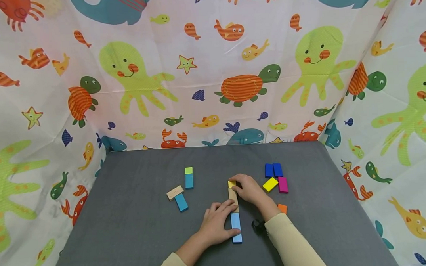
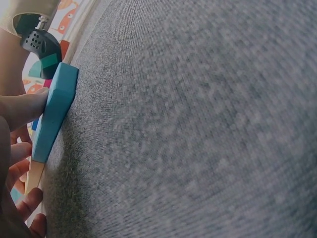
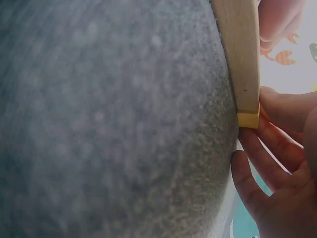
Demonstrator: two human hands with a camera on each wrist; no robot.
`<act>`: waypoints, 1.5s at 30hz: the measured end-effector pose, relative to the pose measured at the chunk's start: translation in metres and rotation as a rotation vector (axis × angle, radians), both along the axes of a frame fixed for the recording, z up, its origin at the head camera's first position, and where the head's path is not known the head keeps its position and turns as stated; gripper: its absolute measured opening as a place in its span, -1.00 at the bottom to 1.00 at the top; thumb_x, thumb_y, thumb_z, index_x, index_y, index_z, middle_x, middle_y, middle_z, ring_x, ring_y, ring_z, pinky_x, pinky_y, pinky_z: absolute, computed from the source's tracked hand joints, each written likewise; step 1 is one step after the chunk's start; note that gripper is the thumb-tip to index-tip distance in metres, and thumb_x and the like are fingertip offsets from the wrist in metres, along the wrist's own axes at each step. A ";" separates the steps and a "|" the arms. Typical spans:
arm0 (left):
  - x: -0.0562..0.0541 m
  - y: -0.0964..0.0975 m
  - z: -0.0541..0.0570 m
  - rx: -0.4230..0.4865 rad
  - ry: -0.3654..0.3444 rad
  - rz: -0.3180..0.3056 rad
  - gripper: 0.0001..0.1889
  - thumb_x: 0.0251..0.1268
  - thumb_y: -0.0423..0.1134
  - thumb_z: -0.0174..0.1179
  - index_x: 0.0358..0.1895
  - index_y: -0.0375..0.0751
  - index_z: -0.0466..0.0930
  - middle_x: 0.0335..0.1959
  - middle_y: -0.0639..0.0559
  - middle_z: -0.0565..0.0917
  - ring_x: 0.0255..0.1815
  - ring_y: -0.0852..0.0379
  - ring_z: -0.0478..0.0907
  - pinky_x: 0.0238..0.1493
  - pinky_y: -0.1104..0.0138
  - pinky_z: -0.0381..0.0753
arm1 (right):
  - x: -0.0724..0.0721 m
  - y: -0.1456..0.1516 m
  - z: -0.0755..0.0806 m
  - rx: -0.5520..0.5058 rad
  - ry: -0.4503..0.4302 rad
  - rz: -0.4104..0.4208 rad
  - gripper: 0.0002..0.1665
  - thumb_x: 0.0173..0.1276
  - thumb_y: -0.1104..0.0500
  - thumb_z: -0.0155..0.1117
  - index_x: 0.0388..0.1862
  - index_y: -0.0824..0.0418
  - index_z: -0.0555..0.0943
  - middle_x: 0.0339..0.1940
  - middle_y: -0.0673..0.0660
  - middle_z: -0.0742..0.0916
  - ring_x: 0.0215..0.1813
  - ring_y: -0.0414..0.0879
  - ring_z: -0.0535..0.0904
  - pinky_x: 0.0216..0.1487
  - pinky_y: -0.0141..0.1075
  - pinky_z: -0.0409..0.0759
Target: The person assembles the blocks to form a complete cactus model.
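A straight row of blocks runs away from me near the middle of the table: a light blue block (image 1: 235, 220) nearest, a plain wooden block (image 1: 232, 194) beyond it, and a small yellow block (image 1: 231, 184) at the far end. My left hand (image 1: 217, 224) lies along the row's left side, its thumb on the light blue block and its fingertips at the wooden one. At the far end, my right hand (image 1: 250, 191) pinches the yellow block between thumb and fingers. The right wrist view has this yellow block (image 3: 248, 119) flush against the wooden block (image 3: 239, 54).
Left of the row are a blue block topped by a green one (image 1: 189, 170), and a wooden block (image 1: 174, 192) touching another blue block (image 1: 181, 202). To the right sit two dark blue blocks (image 1: 273, 170), a yellow block (image 1: 270, 185), a magenta block (image 1: 282, 185) and a partly hidden orange block (image 1: 282, 208).
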State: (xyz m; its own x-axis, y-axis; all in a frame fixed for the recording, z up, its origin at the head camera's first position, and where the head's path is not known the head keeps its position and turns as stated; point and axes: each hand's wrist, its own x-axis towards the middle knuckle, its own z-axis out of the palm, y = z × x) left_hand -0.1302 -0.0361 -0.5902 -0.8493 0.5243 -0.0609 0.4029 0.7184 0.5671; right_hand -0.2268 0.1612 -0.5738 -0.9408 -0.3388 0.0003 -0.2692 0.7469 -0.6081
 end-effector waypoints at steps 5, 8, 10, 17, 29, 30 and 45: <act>-0.001 -0.002 -0.001 0.002 -0.003 0.002 -0.20 0.31 0.28 0.40 0.58 0.19 0.42 0.65 0.24 0.30 0.44 -0.01 0.31 0.25 -0.02 0.36 | -0.001 -0.001 0.003 -0.005 -0.005 0.010 -0.59 0.51 0.28 0.37 0.29 0.26 0.69 0.27 0.23 0.74 0.33 0.18 0.62 0.45 0.14 0.49; -0.002 -0.003 -0.002 0.006 0.007 0.001 -0.21 0.31 0.28 0.40 0.57 0.18 0.43 0.64 0.22 0.31 0.43 -0.02 0.32 0.24 -0.03 0.37 | -0.001 -0.001 0.008 -0.007 0.003 0.005 -0.59 0.52 0.27 0.36 0.31 0.27 0.68 0.33 0.24 0.70 0.38 0.21 0.59 0.46 0.16 0.47; -0.003 -0.003 -0.003 0.007 0.018 -0.005 -0.21 0.32 0.29 0.39 0.57 0.18 0.43 0.64 0.21 0.31 0.43 -0.03 0.32 0.23 -0.03 0.37 | 0.000 0.000 0.013 -0.011 0.011 -0.007 -0.58 0.53 0.28 0.34 0.32 0.27 0.67 0.37 0.25 0.68 0.42 0.22 0.57 0.47 0.17 0.46; -0.005 -0.004 -0.003 0.022 0.037 -0.008 -0.21 0.31 0.27 0.41 0.56 0.15 0.44 0.64 0.17 0.33 0.40 -0.05 0.33 0.20 -0.04 0.38 | 0.005 0.005 0.035 -0.076 0.044 0.015 -0.56 0.55 0.31 0.29 0.37 0.28 0.65 0.44 0.25 0.63 0.46 0.25 0.54 0.44 0.20 0.49; -0.006 -0.001 0.000 -0.014 0.011 0.017 -0.21 0.29 0.29 0.41 0.56 0.18 0.45 0.63 0.23 0.33 0.43 -0.01 0.31 0.27 -0.02 0.36 | 0.025 0.039 0.046 -0.196 0.032 -0.023 -0.53 0.50 0.31 0.36 0.36 0.21 0.65 0.28 0.23 0.73 0.23 0.20 0.70 0.20 0.09 0.70; -0.006 0.000 0.000 -0.019 0.011 0.019 -0.21 0.29 0.29 0.41 0.56 0.19 0.44 0.63 0.23 0.33 0.44 -0.01 0.30 0.28 -0.02 0.36 | 0.026 0.042 0.047 -0.195 0.035 -0.023 -0.53 0.49 0.32 0.37 0.36 0.22 0.65 0.28 0.24 0.74 0.23 0.21 0.70 0.20 0.09 0.70; -0.002 0.000 -0.004 -0.024 -0.023 0.002 -0.20 0.29 0.30 0.40 0.57 0.23 0.43 0.64 0.27 0.30 0.45 -0.01 0.29 0.30 -0.05 0.36 | 0.057 0.091 0.049 -0.129 -0.056 -0.075 -0.50 0.44 0.38 0.38 0.34 0.18 0.67 0.27 0.28 0.73 0.18 0.25 0.67 0.15 0.08 0.71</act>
